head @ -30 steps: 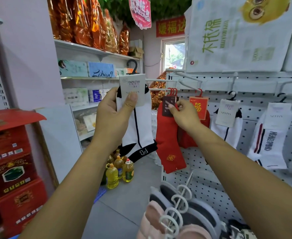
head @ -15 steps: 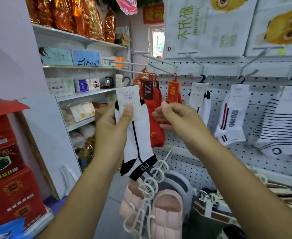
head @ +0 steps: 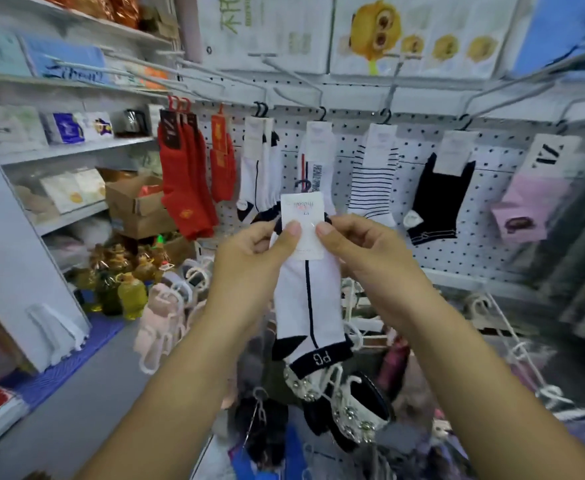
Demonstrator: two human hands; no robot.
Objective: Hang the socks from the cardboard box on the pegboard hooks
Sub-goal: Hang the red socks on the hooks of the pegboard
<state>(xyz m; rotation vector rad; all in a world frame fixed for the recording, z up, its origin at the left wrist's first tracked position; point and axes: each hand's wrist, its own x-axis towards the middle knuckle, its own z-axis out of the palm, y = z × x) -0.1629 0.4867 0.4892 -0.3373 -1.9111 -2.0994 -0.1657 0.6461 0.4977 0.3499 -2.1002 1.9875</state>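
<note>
Both hands hold one white sock with black trim (head: 307,299) up in front of the pegboard (head: 474,244), below its row of hung pairs and not yet on any hook. The left hand (head: 249,261) and the right hand (head: 367,261) each close their grip on the sock's card label (head: 303,233), with a thumb pressed on its front near either side edge. The toe hangs free below.

The black hanger (head: 302,184) stands up from the label's top edge, clear of the fingers (the part that matters now). To do this well, I would pinch low on the card so the hanger is unobstructed, turn its opening toward a wire's free end, and slide it back along the wire. The likeliest place seems to be the hook (head: 260,107) bearing similar white socks (head: 258,174), just beside the red socks (head: 183,181) toward the pegboard's left edge. Lift squarely, or the card may bend and twist the hanger aside.
</note>
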